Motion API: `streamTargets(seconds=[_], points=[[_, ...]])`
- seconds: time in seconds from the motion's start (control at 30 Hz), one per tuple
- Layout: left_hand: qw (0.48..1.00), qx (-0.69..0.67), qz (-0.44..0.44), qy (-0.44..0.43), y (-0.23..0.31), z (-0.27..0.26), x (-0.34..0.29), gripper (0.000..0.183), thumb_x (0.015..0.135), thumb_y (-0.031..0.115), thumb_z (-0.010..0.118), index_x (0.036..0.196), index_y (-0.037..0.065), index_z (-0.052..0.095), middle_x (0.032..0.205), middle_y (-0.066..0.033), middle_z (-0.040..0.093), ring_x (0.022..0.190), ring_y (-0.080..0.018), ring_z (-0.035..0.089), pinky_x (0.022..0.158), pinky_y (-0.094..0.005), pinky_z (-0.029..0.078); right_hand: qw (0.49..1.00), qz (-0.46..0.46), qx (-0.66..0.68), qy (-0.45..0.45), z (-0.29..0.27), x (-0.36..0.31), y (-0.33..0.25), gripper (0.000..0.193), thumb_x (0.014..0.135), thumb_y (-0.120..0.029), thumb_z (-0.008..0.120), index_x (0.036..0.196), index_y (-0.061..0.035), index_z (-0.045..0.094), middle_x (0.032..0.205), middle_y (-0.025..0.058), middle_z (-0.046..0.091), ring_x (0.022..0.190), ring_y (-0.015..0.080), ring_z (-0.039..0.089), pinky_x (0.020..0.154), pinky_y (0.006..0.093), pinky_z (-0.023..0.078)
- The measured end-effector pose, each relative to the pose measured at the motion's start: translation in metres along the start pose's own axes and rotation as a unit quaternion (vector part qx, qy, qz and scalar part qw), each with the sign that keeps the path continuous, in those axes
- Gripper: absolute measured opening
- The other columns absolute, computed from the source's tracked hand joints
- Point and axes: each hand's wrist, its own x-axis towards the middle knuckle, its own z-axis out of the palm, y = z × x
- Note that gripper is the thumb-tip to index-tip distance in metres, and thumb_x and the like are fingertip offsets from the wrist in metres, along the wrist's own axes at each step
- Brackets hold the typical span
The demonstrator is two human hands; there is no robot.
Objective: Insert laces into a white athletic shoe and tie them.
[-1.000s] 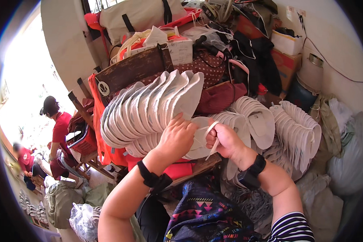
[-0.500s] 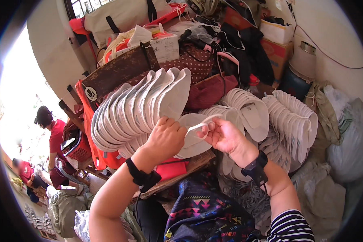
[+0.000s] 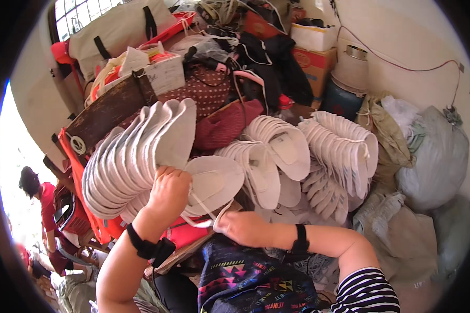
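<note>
A white fabric strip (image 3: pixel 200 203) stretches and loops between my two hands. My left hand (image 3: pixel 168 192) is closed on its upper part, resting against the lower front of a tall stack of nested white shoe-shaped pieces (image 3: pixel 136 156). Lower and to the right, my right hand (image 3: pixel 243 228) is closed around the strip's other part, its fingers slightly blurred. Just right of my left hand, a single white shoe-shaped piece (image 3: pixel 214 177) shows its pale inner face, with a lighter rectangular patch. Whether my left fingers also grip the stack is hidden.
More white stacks stand to the right, among them a middle stack (image 3: pixel 282 143) and a tied stack (image 3: pixel 344 146). A red pouch (image 3: pixel 185 235) lies under my hands. Plastic sacks (image 3: pixel 436 156) fill the right side. At far left is another person (image 3: pixel 47 208).
My right hand has swung down and left, drawing the strip into a loop below my left hand. The view has turned rightward, so the surroundings sit further left.
</note>
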Motion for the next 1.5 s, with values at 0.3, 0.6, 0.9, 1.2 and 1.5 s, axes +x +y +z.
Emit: streamTargets(seconds=[0.3, 0.6, 0.9, 1.2, 1.5], points=[[0.998, 0.023, 0.054, -0.032, -0.001, -0.012, 0.005, 0.011, 0.074, 0.002, 0.055, 0.085, 0.006, 0.056, 0.083, -0.0105, 0.056, 0.091, -0.0329, 0.056, 0.092, -0.0461, 0.044, 0.989, 0.065, 0.089, 0.098, -0.022, 0.064, 0.047, 0.014, 0.091, -0.013, 0.061, 0.1, -0.0037, 0.064, 0.09, 0.0111, 0.064, 0.076, 0.0231, 0.065, 0.067, 0.0335, 0.052], [0.981, 0.147, 0.076, 0.096, -0.012, -0.002, 0.01, 0.018, 0.074, 0.014, 0.062, 0.089, 0.009, 0.054, 0.089, -0.0064, 0.05, 0.085, -0.0242, 0.054, 0.077, -0.0371, 0.046, 0.902, 0.003, 0.42, 0.1, 0.001, 0.143, 0.065, 0.026, 0.086, 0.0, 0.063, 0.112, -0.0008, 0.064, 0.095, 0.0136, 0.067, 0.085, 0.0165, 0.064, 0.076, 0.031, 0.051], [0.988, 0.121, 0.09, 0.036, -0.016, -0.012, 0.005, 0.016, 0.072, 0.009, 0.06, 0.088, 0.006, 0.057, 0.091, -0.0085, 0.052, 0.087, -0.0279, 0.054, 0.081, -0.0395, 0.047, 0.987, -0.09, 0.029, 0.128, -0.014, 0.145, 0.064, 0.015, 0.078, -0.009, 0.068, 0.089, -0.0033, 0.06, 0.088, 0.0144, 0.062, 0.076, 0.0331, 0.063, 0.067, 0.0422, 0.051], [0.966, 0.152, 0.206, 0.047, -0.017, -0.025, -0.008, 0.014, 0.063, 0.012, 0.063, 0.073, 0.009, 0.054, 0.074, -0.0026, 0.048, 0.076, -0.0198, 0.052, 0.076, -0.0361, 0.039, 0.975, -0.099, -0.155, 0.125, -0.013, 0.163, 0.084, 0.012, 0.08, -0.008, 0.06, 0.09, -0.0028, 0.057, 0.083, 0.013, 0.059, 0.073, 0.0346, 0.064, 0.059, 0.0442, 0.051], [0.985, 0.134, 0.104, 0.01, -0.021, -0.041, -0.059, 0.015, 0.062, 0.012, 0.063, 0.071, 0.009, 0.051, 0.071, -0.0044, 0.045, 0.073, -0.0222, 0.051, 0.075, -0.0374, 0.041, 0.965, -0.094, -0.232, 0.082, -0.011, 0.187, 0.099, 0.018, 0.078, -0.007, 0.06, 0.095, -0.0039, 0.059, 0.087, 0.0118, 0.062, 0.077, 0.0311, 0.067, 0.062, 0.0421, 0.053]])
